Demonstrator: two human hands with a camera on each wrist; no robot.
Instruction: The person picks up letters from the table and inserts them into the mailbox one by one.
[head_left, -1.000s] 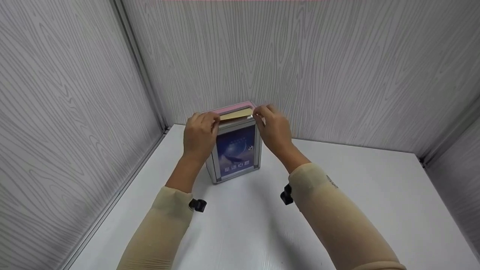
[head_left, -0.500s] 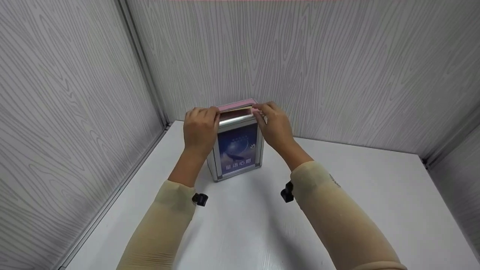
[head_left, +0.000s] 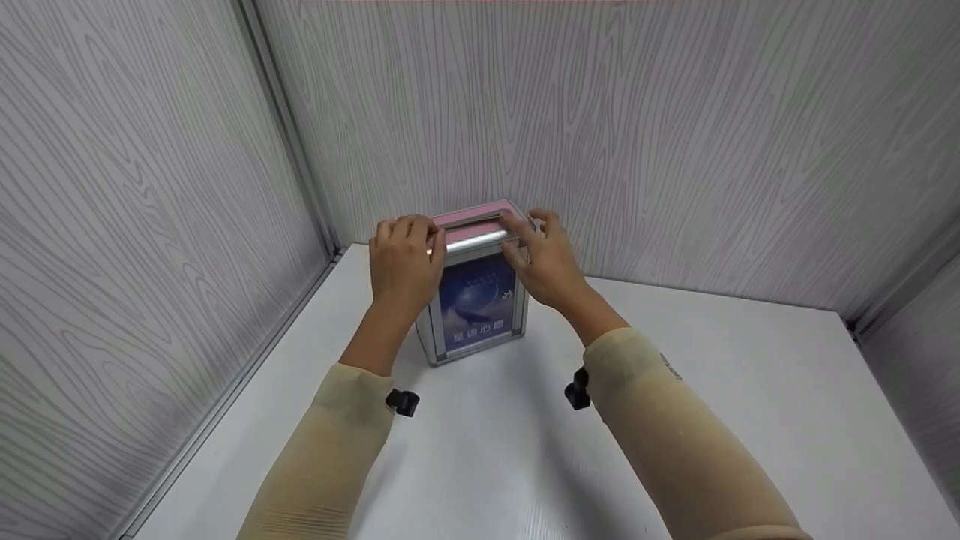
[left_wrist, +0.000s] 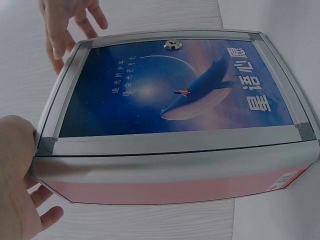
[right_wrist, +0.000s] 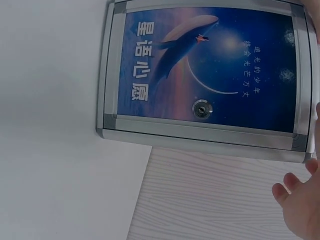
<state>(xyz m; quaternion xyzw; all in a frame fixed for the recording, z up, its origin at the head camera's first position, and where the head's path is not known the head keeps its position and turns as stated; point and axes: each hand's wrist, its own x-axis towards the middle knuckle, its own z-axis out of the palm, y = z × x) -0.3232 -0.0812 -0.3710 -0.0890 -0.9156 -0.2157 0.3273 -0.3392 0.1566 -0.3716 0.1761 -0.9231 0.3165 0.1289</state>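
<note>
A suggestion box point(head_left: 480, 300) with a silver metal frame, pink top and sides, and a blue whale picture stands upright on the white table. A round key lock point(right_wrist: 202, 109) sits on its front. In the head view, a narrow slot point(head_left: 472, 221) runs across the top. My left hand point(head_left: 403, 262) is at the top left corner, its thumb by the front edge and its fingers over the top. At the top right, my right hand point(head_left: 551, 259) has its fingers spread, the index finger near the slot's right end. No paper shows between the fingers of either hand.
The white table point(head_left: 675, 360) extends in front of the box and to its right. Wood-grain panels, one at the back point(head_left: 637, 135) and one on the left point(head_left: 135, 225), enclose the table. Small black devices, such as the left one point(head_left: 403, 402), are worn at both wrists.
The yellow paper held between both hands has gone down into the slot and out of sight. My right fingers have let go and spread; the left hand has shifted slightly right.
</note>
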